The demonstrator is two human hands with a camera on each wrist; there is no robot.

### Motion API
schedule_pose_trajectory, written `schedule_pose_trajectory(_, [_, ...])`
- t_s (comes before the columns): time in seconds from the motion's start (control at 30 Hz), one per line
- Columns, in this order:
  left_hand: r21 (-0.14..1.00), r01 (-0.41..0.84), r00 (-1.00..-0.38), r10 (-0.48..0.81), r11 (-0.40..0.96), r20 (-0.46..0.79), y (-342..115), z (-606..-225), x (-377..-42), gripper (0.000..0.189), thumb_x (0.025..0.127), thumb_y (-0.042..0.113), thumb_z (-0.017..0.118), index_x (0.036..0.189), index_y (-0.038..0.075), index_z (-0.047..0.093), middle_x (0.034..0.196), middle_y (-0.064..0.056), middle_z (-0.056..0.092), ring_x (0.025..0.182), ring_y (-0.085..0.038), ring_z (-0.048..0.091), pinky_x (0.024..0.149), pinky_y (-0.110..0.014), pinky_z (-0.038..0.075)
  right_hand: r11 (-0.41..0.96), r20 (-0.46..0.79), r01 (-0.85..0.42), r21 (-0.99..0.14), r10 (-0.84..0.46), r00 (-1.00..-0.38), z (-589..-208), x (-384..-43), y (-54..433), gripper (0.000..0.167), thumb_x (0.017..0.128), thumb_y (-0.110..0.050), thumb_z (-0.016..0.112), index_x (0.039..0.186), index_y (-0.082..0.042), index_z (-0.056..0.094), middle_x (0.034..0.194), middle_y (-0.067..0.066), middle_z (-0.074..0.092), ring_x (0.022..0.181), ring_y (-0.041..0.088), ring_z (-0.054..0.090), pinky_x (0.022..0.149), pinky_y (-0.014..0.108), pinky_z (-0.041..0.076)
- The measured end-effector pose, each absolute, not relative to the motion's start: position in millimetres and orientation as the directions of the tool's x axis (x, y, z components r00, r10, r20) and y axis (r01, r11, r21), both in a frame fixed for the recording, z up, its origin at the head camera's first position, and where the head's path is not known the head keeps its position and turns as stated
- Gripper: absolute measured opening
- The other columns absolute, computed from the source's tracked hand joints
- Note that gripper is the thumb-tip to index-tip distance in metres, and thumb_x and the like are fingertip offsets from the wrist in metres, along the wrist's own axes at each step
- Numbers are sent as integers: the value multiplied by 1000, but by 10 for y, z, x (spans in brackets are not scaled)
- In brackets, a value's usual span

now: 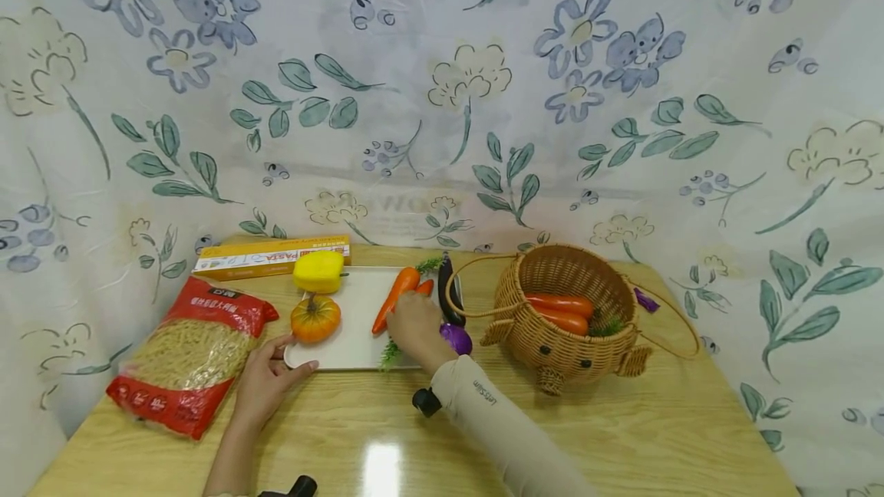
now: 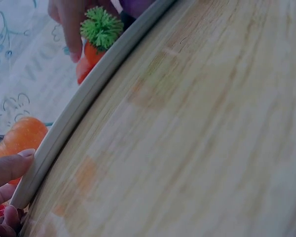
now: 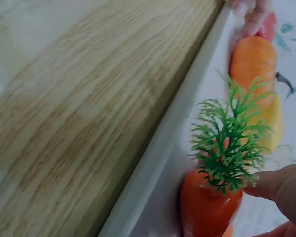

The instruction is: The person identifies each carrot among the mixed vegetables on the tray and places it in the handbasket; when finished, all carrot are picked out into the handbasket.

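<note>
A white tray (image 1: pixel 345 355) lies on the wooden table. My left hand (image 1: pixel 265 378) holds its near left corner, thumb along the rim. Over the tray's right half, my right hand (image 1: pixel 417 328) grips an orange carrot (image 3: pixel 207 205) with a green leafy top (image 3: pixel 229 138) pointing toward the near edge. Most of that carrot is hidden by the hand in the head view. Another carrot (image 1: pixel 396 299) lies just left of the hand. A small pumpkin (image 1: pixel 315 319) and a yellow pepper (image 1: pixel 318 272) sit at the tray's left end. A dark eggplant (image 1: pixel 450 290) and a purple vegetable (image 1: pixel 456 339) are at the right.
A wicker basket (image 1: pixel 525 351) with an animal face and loop handles stands right of the tray, holding orange-red vegetables (image 1: pixel 562 313). A bag of pasta (image 1: pixel 193 355) lies left, a pasta box (image 1: pixel 269 258) behind. A purple piece (image 1: pixel 645 299) shows beyond the basket.
</note>
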State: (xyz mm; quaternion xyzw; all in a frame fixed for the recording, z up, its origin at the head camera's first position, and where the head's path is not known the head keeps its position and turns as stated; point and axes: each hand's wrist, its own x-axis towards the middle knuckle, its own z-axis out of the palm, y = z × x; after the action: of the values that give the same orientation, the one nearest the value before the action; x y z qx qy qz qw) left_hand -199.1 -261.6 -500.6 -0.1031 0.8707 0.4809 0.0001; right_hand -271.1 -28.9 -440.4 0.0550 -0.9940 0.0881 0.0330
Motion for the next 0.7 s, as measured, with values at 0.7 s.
schedule_pose_trajectory(0.7, [839, -181, -978, -184, 513, -99, -2622, -4982, -1970, 77, 83, 38, 80, 144, 5, 46, 127, -16, 41, 80, -14, 44, 65, -25, 38, 954, 67, -129, -272, -115, -991, -4412, -2555, -352, 37, 83, -38, 79, 73, -8, 61, 73, 6, 60, 70, 24, 64, 58, 33, 48])
